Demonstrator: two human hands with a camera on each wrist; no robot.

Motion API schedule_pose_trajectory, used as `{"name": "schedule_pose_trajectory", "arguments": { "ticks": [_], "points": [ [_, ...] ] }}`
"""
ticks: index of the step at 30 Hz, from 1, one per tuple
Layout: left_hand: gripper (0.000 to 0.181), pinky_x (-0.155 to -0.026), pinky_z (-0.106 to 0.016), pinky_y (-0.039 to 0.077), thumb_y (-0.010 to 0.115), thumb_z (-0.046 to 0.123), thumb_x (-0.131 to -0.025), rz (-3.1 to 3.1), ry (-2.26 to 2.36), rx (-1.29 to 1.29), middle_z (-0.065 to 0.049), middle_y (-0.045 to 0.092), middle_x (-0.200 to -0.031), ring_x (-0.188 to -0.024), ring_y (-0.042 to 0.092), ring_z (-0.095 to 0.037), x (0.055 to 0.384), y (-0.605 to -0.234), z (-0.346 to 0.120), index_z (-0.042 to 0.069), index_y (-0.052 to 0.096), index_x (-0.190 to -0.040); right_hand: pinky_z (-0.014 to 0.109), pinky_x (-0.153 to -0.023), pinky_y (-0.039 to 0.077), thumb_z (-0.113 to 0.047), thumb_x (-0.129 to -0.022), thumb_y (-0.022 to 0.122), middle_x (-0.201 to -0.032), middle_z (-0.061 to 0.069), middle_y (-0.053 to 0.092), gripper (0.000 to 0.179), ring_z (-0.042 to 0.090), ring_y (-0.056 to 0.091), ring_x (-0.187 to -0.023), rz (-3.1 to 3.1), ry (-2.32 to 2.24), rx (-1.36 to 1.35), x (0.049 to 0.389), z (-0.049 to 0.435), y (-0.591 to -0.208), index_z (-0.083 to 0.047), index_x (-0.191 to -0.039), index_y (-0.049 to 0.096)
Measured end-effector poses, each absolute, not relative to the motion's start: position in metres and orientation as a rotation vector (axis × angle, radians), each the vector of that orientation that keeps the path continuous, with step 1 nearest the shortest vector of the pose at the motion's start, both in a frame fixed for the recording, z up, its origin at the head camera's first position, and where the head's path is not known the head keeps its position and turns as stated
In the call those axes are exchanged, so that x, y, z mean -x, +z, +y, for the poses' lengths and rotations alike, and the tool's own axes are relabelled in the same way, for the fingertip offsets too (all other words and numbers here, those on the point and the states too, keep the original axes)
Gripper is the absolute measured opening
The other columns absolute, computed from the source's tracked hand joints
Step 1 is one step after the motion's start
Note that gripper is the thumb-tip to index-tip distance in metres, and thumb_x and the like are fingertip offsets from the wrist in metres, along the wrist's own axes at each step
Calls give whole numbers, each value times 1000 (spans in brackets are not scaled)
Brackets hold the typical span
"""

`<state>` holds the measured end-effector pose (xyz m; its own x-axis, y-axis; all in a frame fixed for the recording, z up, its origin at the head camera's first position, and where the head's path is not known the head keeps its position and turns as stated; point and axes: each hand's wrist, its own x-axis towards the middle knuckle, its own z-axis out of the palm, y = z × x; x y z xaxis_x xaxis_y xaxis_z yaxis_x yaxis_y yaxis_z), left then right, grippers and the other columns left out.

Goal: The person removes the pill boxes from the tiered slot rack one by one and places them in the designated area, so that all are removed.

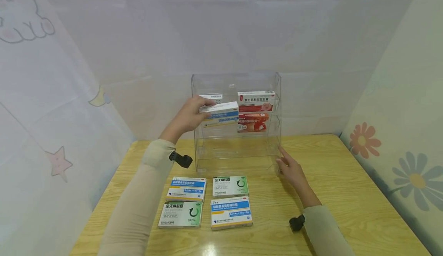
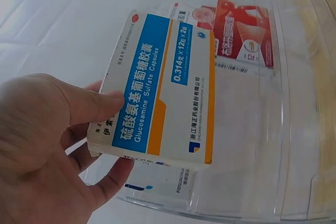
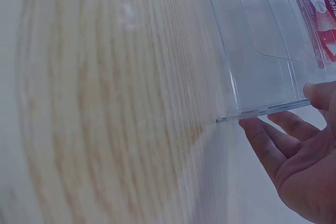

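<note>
My left hand (image 1: 190,114) pinches a white, blue and orange medicine box (image 1: 221,114) between thumb and fingers, before the upper left of a clear display rack (image 1: 238,163). In the left wrist view the box (image 2: 157,87) reads Glucosamine Sulfate Capsules; my left hand (image 2: 47,135) grips one end. Behind it, a white box (image 1: 212,97) shows partly in the rack. On the rack's right side stand a white-and-red box (image 1: 256,101) and a red box (image 1: 252,122) below it. My right hand (image 1: 291,168) holds the rack's lower right side edge, thumb and fingers on either side.
On the wooden table (image 1: 311,148) before the rack lie two green-and-white boxes (image 1: 180,214) and two blue-and-white boxes (image 1: 232,213). A pale cloth wall (image 1: 155,56) stands close behind the rack, with printed cloth at both sides.
</note>
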<state>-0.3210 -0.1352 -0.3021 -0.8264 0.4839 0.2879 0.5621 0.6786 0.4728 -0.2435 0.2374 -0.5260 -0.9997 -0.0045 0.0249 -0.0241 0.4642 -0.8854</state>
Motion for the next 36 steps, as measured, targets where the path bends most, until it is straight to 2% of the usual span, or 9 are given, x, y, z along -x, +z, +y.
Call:
{"name": "schedule_pose_trajectory", "arguments": {
  "ticks": [8,17,21,27,31,36],
  "points": [
    [39,-102,-46,46,65,13,-100,-2767,-815,936,-8,57,-133,-124,52,-26,306,-309,-125,14,61,-139,51,-98,54,-33,-109,48,-154,25,42,60,46,49,-134,-2687,1601,-2,243,239,-525,-36,-162,21],
    [39,-90,-42,49,66,15,-99,-2814,-893,971,-4,57,-127,-112,53,-23,299,-328,-117,19,63,-138,43,-93,58,-36,-107,50,-152,26,44,61,42,55,-128,-2637,1704,10,245,240,-522,-36,-161,24],
    [38,-92,-43,49,68,15,-98,-2822,-920,998,-2,59,-128,-114,54,-22,296,-337,-111,21,65,-136,45,-94,57,-35,-107,50,-153,26,43,62,42,55,-128,-2643,1727,13,244,240,-521,-33,-162,22],
    [36,-103,-48,49,68,14,-98,-2856,-1031,1038,-1,61,-128,-119,56,-22,289,-351,-101,19,66,-134,45,-96,56,-33,-107,52,-154,27,41,64,42,51,-133,-2635,1787,-3,245,241,-522,-34,-162,20],
    [38,-101,-47,49,68,14,-98,-2882,-1037,1054,-2,59,-128,-119,54,-23,284,-361,-94,21,65,-135,46,-95,56,-31,-107,52,-154,25,42,63,41,49,-135,-2624,1805,-1,248,242,-523,-35,-162,21],
    [38,-99,-45,50,69,16,-98,-2900,-1077,1054,3,60,-128,-118,56,-20,281,-373,-86,27,66,-134,49,-96,54,-32,-107,52,-155,23,42,63,41,50,-135,-2622,1827,11,250,243,-523,-38,-161,22]
  ]
}}
